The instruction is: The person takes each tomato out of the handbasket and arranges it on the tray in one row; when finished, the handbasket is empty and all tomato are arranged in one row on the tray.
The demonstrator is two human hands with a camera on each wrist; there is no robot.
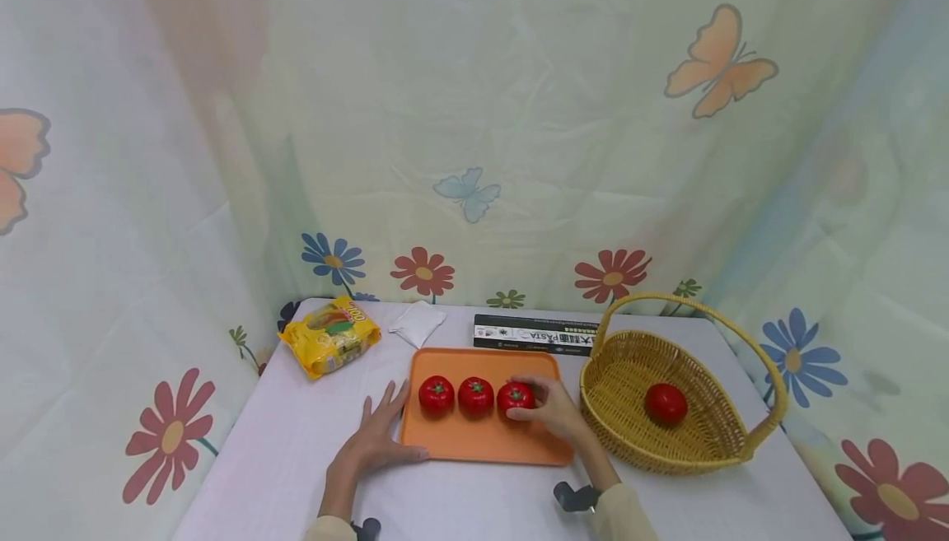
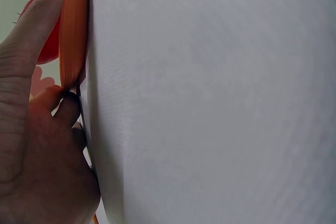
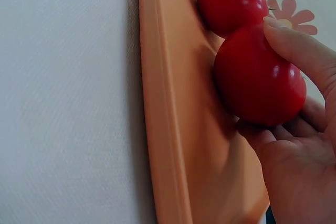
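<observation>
Three red tomatoes with green stems stand in a row on an orange tray (image 1: 489,446). My right hand (image 1: 552,409) grips the rightmost tomato (image 3: 257,77), thumb on one side and fingers curled round the other. Left of it come the middle tomato (image 1: 475,396) and the left tomato (image 1: 437,395). My left hand (image 1: 376,434) lies at the tray's left end, its fingers spread and fairly straight along the edge. In the left wrist view, that hand's thumb (image 2: 39,17) reaches over the tray's rim.
A wicker basket (image 1: 604,426) with a tall handle stands at the right and holds another tomato (image 1: 666,404). Behind the tray lie a black-and-white pasta box (image 1: 530,333) and a small white packet (image 1: 418,323). A yellow package (image 1: 331,337) lies at the back left.
</observation>
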